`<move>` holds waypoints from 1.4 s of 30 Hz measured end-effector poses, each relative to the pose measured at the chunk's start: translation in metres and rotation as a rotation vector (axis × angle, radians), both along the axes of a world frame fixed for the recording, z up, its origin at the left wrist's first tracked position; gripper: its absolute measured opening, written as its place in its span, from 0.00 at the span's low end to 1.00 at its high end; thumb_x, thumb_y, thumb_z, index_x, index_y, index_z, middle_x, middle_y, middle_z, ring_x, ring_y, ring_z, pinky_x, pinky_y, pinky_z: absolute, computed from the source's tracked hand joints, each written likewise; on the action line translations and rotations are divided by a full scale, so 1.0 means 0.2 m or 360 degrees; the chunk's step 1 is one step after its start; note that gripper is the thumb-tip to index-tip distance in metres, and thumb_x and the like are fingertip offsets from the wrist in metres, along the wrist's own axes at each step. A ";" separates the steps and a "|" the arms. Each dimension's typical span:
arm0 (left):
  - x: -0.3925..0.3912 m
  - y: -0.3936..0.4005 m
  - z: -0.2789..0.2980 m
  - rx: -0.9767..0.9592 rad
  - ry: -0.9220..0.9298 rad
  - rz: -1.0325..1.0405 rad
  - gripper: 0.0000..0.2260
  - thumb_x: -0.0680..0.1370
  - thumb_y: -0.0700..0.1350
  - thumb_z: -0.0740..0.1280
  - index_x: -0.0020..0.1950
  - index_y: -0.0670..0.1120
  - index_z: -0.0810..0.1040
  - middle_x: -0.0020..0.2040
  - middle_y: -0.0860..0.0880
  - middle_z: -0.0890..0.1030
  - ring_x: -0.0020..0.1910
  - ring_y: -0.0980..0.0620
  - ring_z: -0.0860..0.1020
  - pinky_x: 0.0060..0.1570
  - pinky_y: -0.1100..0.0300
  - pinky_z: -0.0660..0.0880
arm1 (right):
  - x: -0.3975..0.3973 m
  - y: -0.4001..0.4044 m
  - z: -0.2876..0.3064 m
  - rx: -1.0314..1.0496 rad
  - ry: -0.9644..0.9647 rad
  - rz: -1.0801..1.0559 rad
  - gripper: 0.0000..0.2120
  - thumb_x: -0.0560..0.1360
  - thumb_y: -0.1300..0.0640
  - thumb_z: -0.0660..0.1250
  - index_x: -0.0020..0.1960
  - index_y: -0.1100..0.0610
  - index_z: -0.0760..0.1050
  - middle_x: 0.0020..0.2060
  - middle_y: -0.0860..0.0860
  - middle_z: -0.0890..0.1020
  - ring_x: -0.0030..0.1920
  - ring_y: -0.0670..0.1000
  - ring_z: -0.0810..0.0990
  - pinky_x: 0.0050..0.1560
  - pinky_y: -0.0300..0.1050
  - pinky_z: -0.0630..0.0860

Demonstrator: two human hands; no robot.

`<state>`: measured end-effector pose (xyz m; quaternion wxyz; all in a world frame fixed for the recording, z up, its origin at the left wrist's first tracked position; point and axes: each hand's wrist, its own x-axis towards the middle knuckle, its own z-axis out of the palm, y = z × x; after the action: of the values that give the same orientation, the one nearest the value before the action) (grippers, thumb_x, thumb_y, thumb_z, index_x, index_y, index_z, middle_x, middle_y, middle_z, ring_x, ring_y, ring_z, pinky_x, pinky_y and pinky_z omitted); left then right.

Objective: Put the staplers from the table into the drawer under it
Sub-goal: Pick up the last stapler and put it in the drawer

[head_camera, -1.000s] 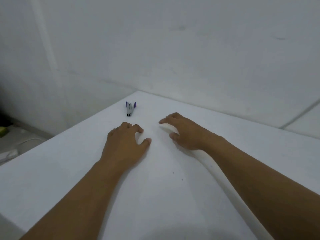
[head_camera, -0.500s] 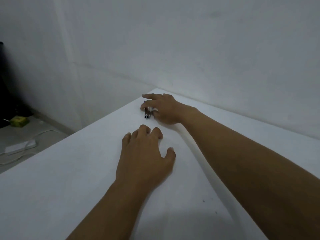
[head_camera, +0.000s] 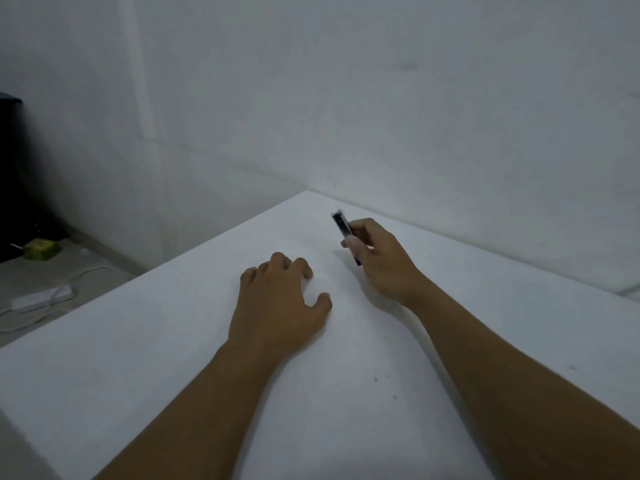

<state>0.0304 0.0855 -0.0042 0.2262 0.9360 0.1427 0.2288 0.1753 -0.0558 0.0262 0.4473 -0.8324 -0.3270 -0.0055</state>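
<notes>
1. The stapler is a small, slim one, dark with a pale metal end and a bit of purple showing at its lower end under the fingers. It is lifted clear of the desk near the far corner, tilted with its metal end pointing up and away.
2. The right hand has it in a closed grip: thumb and fingers pinch the lower half, so only the upper half sticks out past them. The picture is blurred here, and finer detail of the stapler cannot be made out.
3. The left hand lies palm down on the desk, just beside the right hand and nearer the person. Its fingers are loosely curled with the thumb spread out to the side, and it holds nothing.
4. Both bare forearms reach in from the near edge across the white desk top.
5. Beyond the left edge of the desk, on the floor, lie a white adapter with cable and a small yellow-green box.
</notes>
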 end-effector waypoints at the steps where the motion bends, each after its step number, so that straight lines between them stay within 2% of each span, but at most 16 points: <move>1: 0.00 0.00 0.00 -0.0002 -0.0001 -0.0005 0.19 0.73 0.63 0.63 0.59 0.55 0.75 0.57 0.54 0.73 0.59 0.52 0.75 0.68 0.54 0.60 | -0.06 -0.04 0.02 0.0169 0.0183 -0.0003 0.09 0.84 0.52 0.60 0.62 0.51 0.76 0.52 0.47 0.84 0.50 0.46 0.80 0.55 0.43 0.75; 4: -0.01 0.00 0.01 0.0005 0.0007 -0.0009 0.19 0.74 0.62 0.63 0.59 0.54 0.76 0.57 0.53 0.74 0.59 0.51 0.75 0.68 0.54 0.60 | -0.22 -0.15 0.08 0.0827 0.0877 0.0129 0.15 0.85 0.53 0.57 0.65 0.58 0.77 0.51 0.53 0.86 0.57 0.54 0.84 0.59 0.53 0.80; 6: -0.01 0.00 0.01 0.0020 0.0031 -0.0005 0.19 0.74 0.62 0.63 0.59 0.54 0.76 0.58 0.53 0.75 0.59 0.50 0.75 0.68 0.53 0.61 | -0.32 -0.23 0.12 0.1216 0.1331 0.0282 0.17 0.85 0.53 0.57 0.67 0.60 0.76 0.49 0.55 0.85 0.54 0.55 0.85 0.54 0.53 0.82; 8: -0.02 0.00 0.01 0.0024 0.0031 0.0002 0.18 0.74 0.62 0.63 0.59 0.54 0.76 0.58 0.52 0.75 0.59 0.50 0.76 0.69 0.52 0.62 | -0.42 -0.31 0.15 0.1385 0.1546 0.0386 0.19 0.85 0.51 0.56 0.68 0.60 0.76 0.49 0.54 0.84 0.51 0.53 0.85 0.51 0.51 0.82; 17: -0.06 -0.06 0.04 0.0112 0.0090 0.0004 0.19 0.75 0.59 0.64 0.61 0.50 0.78 0.60 0.47 0.80 0.58 0.45 0.79 0.65 0.49 0.68 | -0.75 -0.66 0.23 0.1702 0.1573 0.0442 0.19 0.85 0.51 0.57 0.65 0.58 0.80 0.50 0.54 0.81 0.51 0.53 0.85 0.51 0.52 0.81; 24: -0.09 -0.09 0.07 0.0260 0.0213 -0.0005 0.19 0.77 0.57 0.62 0.62 0.47 0.77 0.61 0.44 0.78 0.59 0.42 0.78 0.61 0.49 0.70 | -0.97 -0.86 0.25 0.1760 0.1466 0.0314 0.19 0.84 0.50 0.57 0.65 0.58 0.81 0.50 0.53 0.82 0.50 0.53 0.85 0.50 0.51 0.81; 28: -0.13 -0.16 0.06 0.0377 0.0366 -0.0034 0.20 0.79 0.57 0.58 0.63 0.46 0.75 0.62 0.43 0.76 0.61 0.41 0.76 0.62 0.47 0.69 | -1.09 -0.99 0.26 0.1679 0.1297 0.0215 0.18 0.84 0.50 0.58 0.67 0.57 0.79 0.49 0.53 0.82 0.50 0.52 0.83 0.52 0.51 0.80; 30: -0.17 -0.24 0.06 0.0394 0.0383 -0.0046 0.20 0.79 0.57 0.57 0.64 0.47 0.74 0.62 0.43 0.75 0.61 0.41 0.75 0.63 0.46 0.67 | -1.16 -1.06 0.26 0.1532 0.1085 0.0091 0.18 0.85 0.51 0.58 0.67 0.57 0.78 0.49 0.53 0.83 0.51 0.52 0.83 0.52 0.52 0.81; 34: -0.25 -0.44 0.04 0.0344 0.0381 -0.0136 0.19 0.79 0.57 0.57 0.63 0.47 0.74 0.62 0.44 0.75 0.62 0.42 0.73 0.64 0.44 0.65 | -1.26 -1.15 0.22 0.0868 0.0203 -0.0637 0.11 0.84 0.52 0.61 0.62 0.50 0.79 0.49 0.50 0.84 0.51 0.49 0.82 0.53 0.45 0.81; 36: -0.29 -0.55 0.04 0.0351 0.0384 -0.0192 0.20 0.78 0.58 0.56 0.63 0.47 0.73 0.62 0.44 0.75 0.63 0.42 0.73 0.64 0.44 0.66 | -1.30 -1.22 0.17 0.0593 -0.0242 -0.0854 0.09 0.83 0.52 0.62 0.61 0.46 0.77 0.51 0.47 0.81 0.50 0.44 0.78 0.50 0.38 0.75; 37: -0.31 -0.62 0.04 0.0352 0.0392 -0.0234 0.21 0.78 0.58 0.56 0.64 0.48 0.73 0.62 0.45 0.75 0.63 0.42 0.73 0.64 0.44 0.66 | -1.32 -1.28 0.15 0.0467 -0.0439 -0.0910 0.09 0.83 0.53 0.63 0.62 0.46 0.76 0.53 0.45 0.79 0.51 0.44 0.77 0.51 0.37 0.72; 39: -0.35 -0.72 0.05 0.0338 0.0425 -0.0304 0.22 0.78 0.59 0.55 0.65 0.49 0.72 0.63 0.45 0.74 0.64 0.43 0.72 0.65 0.44 0.65 | -1.35 -1.36 0.10 0.0224 -0.0733 -0.0985 0.11 0.83 0.54 0.63 0.65 0.47 0.76 0.54 0.44 0.76 0.55 0.46 0.75 0.56 0.43 0.69; 42: -0.43 -0.92 0.07 0.0351 0.0457 -0.0477 0.24 0.78 0.61 0.54 0.68 0.49 0.70 0.67 0.45 0.72 0.68 0.43 0.70 0.68 0.43 0.63 | -1.43 -1.49 0.07 0.0012 -0.0930 -0.1159 0.13 0.83 0.55 0.63 0.66 0.48 0.75 0.55 0.45 0.76 0.56 0.48 0.73 0.58 0.44 0.64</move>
<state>-0.0561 -0.0994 0.0106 0.1314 0.9887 0.0071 0.0715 -0.1104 -0.3543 0.0411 0.3085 -0.8549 -0.1258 -0.3976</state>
